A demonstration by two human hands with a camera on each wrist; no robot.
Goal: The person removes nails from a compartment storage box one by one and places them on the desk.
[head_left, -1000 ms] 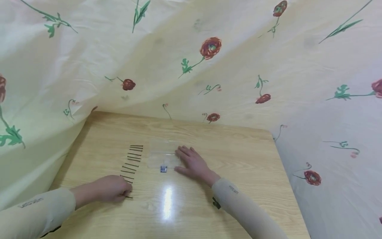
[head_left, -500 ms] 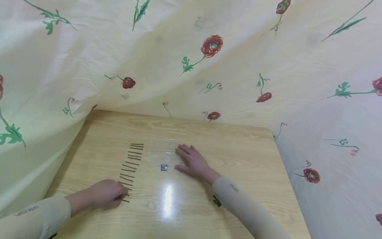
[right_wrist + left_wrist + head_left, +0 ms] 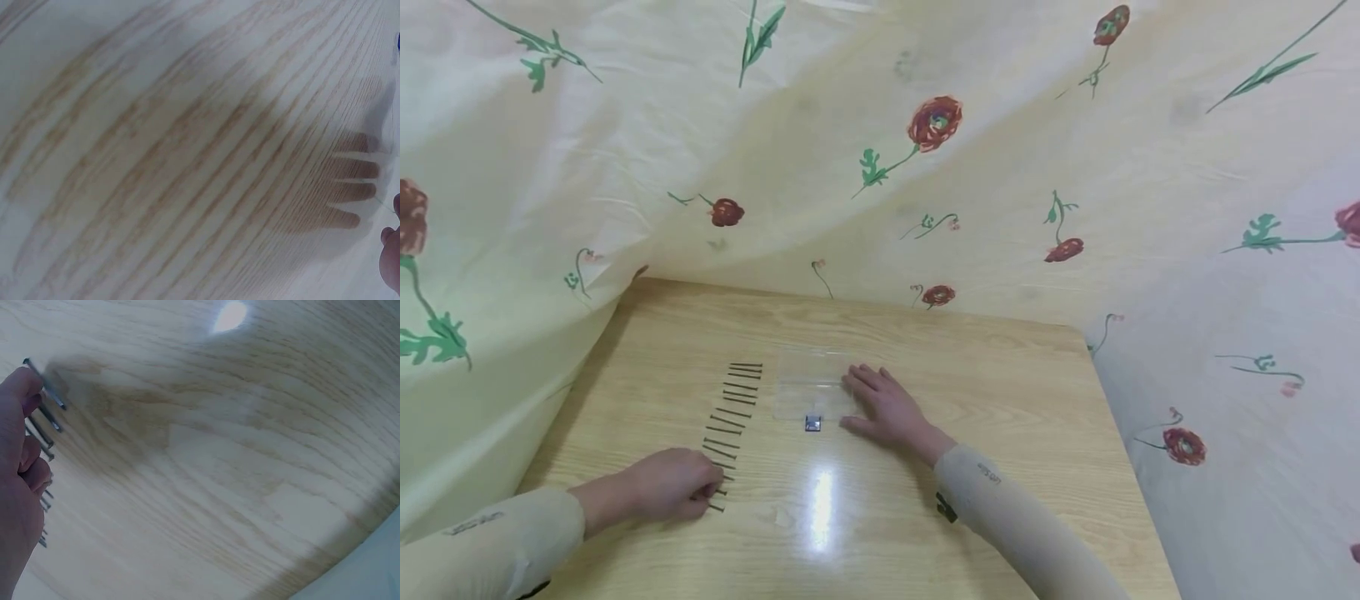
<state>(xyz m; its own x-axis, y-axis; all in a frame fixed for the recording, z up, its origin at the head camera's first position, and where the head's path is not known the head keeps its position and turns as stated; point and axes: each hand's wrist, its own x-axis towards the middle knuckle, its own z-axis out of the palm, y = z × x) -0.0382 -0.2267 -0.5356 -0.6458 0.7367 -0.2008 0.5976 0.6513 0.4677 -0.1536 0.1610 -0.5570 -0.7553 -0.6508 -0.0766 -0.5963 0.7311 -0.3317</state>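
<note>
A row of dark nails (image 3: 732,412) runs along the left half of the wooden table, each lying roughly crosswise. At its near end, my left hand (image 3: 673,485) bends its fingers down over the last few nails. The left wrist view has this hand (image 3: 19,450) with a curled fingertip at the middle of the endmost nail (image 3: 55,395), whose head and point stick out on either side. My right hand (image 3: 891,412) lies with fingers spread on the right edge of a clear plastic case (image 3: 801,400). A small blue piece (image 3: 813,423) sits at the case's near edge.
The wooden table (image 3: 1000,400) reaches back to a flower-patterned cloth (image 3: 820,150), which hangs behind it and down both sides. A bright light reflection falls on the tabletop between my forearms. In the right wrist view, finger shadows darken the wood grain.
My left hand has shifted slightly left and toward me along the row, uncovering several nails near its end. My right hand stays on the plastic case.
</note>
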